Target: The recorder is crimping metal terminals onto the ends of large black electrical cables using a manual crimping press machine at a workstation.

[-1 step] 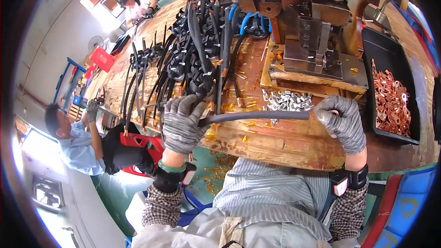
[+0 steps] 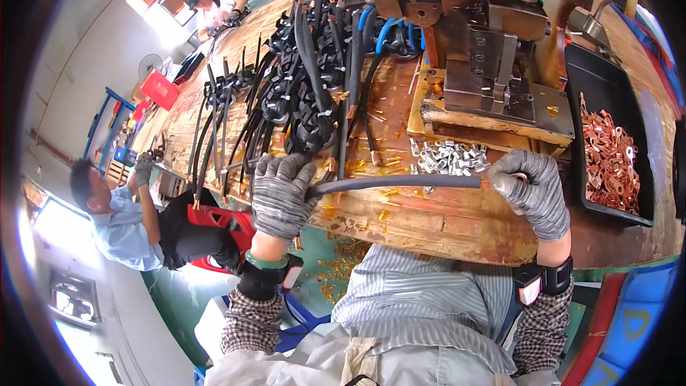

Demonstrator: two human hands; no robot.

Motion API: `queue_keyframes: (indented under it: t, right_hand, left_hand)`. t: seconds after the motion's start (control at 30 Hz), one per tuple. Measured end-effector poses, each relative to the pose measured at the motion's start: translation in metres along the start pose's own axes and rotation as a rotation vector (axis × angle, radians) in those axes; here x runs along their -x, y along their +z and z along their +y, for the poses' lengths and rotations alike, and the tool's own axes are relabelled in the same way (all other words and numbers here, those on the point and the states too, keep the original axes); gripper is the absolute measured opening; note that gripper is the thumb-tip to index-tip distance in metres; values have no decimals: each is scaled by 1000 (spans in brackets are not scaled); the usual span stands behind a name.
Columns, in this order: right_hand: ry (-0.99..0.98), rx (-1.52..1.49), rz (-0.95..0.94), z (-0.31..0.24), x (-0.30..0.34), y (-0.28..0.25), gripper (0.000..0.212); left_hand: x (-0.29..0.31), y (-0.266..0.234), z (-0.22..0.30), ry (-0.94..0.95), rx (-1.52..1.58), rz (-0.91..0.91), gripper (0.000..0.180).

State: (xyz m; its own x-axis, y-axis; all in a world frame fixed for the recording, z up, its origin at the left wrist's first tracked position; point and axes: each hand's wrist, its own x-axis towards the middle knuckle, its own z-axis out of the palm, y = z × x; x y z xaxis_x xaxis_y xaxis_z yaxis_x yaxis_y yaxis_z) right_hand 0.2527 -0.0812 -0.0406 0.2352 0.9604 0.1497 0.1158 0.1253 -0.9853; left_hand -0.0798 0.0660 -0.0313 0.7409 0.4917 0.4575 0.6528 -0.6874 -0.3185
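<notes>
My left hand (image 2: 281,196), in a grey knitted glove, is closed round a dark grey cable (image 2: 400,182) near the table's front edge. The cable runs nearly level to the right. At its far right end a bit of bare copper shows, and the gloved fingers of my right hand (image 2: 530,189) are pinched on that end. Just behind the cable lies a pile of small silver metal clips (image 2: 449,157). Beyond my left hand is a heap of black cables with moulded black parts (image 2: 311,129), some with copper ends.
A heavy metal press (image 2: 493,86) stands on the wooden table (image 2: 443,232) at the back right. Right of it, a black tray (image 2: 577,150) holds copper terminals (image 2: 607,161). Yellow scraps litter the tabletop. Two people (image 2: 118,218) sit at the left and far left.
</notes>
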Motion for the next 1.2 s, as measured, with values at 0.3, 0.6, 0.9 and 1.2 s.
queue_keyframes:
  t: [0.3, 0.6, 0.9, 1.2]
  right_hand:
    - [-10, -100, -112, 4, 0, 10, 22]
    - [-134, -206, 74, 11, -5, 15, 33]
    - [-615, 254, -291, -23, 8, 138, 57]
    - [-633, 183, -488, 6, 28, 190, 71]
  left_hand:
    - [45, 20, -48, -327, -22, -75, 25]
    - [-15, -131, -111, -803, 941, 358, 27]
    - [30, -165, -63, -846, 932, 260, 33]
    - [68, -110, -30, -139, 1972, 548, 32]
